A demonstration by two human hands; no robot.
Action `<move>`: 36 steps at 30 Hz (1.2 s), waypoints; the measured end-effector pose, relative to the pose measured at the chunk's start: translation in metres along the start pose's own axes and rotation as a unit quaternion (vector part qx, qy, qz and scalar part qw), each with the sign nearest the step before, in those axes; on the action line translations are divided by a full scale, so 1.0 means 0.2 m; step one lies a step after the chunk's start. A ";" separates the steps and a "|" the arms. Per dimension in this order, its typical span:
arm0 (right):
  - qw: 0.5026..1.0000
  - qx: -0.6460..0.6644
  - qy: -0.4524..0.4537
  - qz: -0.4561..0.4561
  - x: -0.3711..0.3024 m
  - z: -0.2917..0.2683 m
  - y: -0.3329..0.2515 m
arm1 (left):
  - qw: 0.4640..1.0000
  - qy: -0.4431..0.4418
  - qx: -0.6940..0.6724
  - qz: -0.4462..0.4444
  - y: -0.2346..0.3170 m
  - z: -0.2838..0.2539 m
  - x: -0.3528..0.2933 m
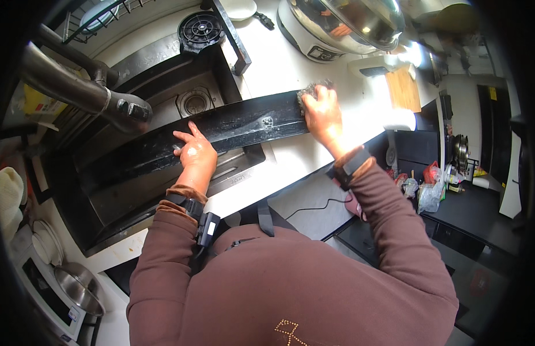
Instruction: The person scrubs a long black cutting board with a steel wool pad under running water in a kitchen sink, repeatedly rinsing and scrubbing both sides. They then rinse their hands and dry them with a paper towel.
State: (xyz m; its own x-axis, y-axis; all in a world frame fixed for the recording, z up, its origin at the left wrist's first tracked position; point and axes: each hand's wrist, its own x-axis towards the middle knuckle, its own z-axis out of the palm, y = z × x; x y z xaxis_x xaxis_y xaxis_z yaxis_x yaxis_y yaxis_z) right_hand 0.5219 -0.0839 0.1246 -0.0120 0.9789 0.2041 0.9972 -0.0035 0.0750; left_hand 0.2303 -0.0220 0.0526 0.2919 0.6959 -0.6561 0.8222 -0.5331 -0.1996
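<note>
The white counter (282,167) holds our wide dark rectangular sink (126,205), and a long, glossy black trough-shaped panel (241,121) lies slantwise across it, left end over the basin, right end sticking out past the rim. That panel is our main worry: it looks wet, and leaning hard on the overhanging end could see-saw or skid it, so it'd bang the sink's edge. Suds might also drip toward the white-bodied cooker (302,40); its shiny domed lid (359,23) sits on top, so no clue what's inside. The dark wire rack (89,27) top left has a pale blue plate (99,14) in it, and the shiny steel bowl (77,288) lower left shows us nothing we can make out. Our left hand (197,155) lies on the panel's near side, fingers spread; we can't tell if the thumb hooks under, and if it's only pressing, slick fingers could slip. Our right hand (325,118) is curled snugly over a shaggy grey mesh scrubber (306,91) at the panel's right end; if that skids off, we could scrape knuckles. Last one, the round metal drain (195,105) in the basin: shed scrubber bits could clog it.
</note>
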 end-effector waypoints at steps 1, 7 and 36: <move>0.999 -0.015 0.026 0.010 -0.05 0.00 -0.05 | 0.992 -0.034 0.114 0.045 0.00 0.00 0.00; 0.996 -0.030 -0.090 -0.004 -0.16 -0.07 -0.17 | 1.000 0.005 -0.005 -0.012 -0.02 -0.03 0.05; 0.959 0.268 -0.030 -0.089 0.06 0.19 -0.78 | 0.967 0.057 -0.227 -0.102 -0.02 0.14 -0.03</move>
State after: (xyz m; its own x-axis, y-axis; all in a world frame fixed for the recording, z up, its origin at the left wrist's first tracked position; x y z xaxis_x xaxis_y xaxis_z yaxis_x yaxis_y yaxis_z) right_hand 0.3689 -0.0640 0.0775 -0.1963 0.9644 0.1772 0.8748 0.2539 -0.4125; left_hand 0.2118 -0.0373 0.0362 0.1311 0.8264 -0.5476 0.9906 -0.1308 0.0397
